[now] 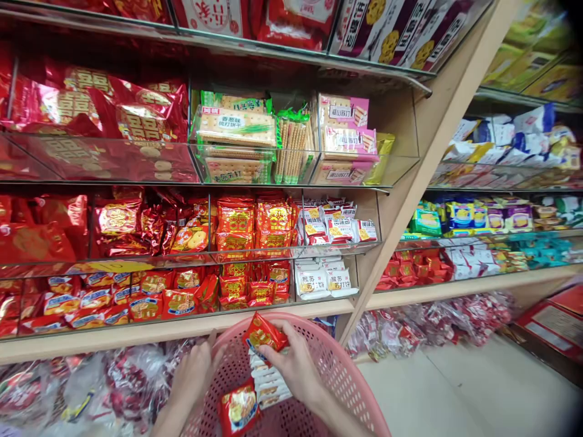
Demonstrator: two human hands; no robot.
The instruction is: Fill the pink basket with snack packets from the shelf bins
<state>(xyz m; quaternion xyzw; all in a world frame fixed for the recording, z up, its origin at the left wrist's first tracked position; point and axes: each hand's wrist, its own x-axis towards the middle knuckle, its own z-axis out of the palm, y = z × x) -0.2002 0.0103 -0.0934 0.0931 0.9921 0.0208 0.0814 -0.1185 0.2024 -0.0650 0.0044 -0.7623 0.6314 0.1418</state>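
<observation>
A pink perforated plastic basket (359,388) stands below the shelves. Over it, my right hand (294,361) is closed around a red snack packet (259,331), thumb on the near side. Beneath that hand, a row of white snack packets (271,383) lies in the basket. Another red snack packet (239,408) rests to their left, a picture on its front. My left hand (195,367) is at the basket's left side, its fingers apart and pointing toward the shelf, with nothing visible in them.
Clear-fronted shelf bins ahead hold red packets (182,301), white packets (323,279) and crackers (237,127). A wooden upright (423,176) divides the shelving. Plastic bags of goods (423,321) lie underneath. Red cartons (553,328) sit on the floor at right.
</observation>
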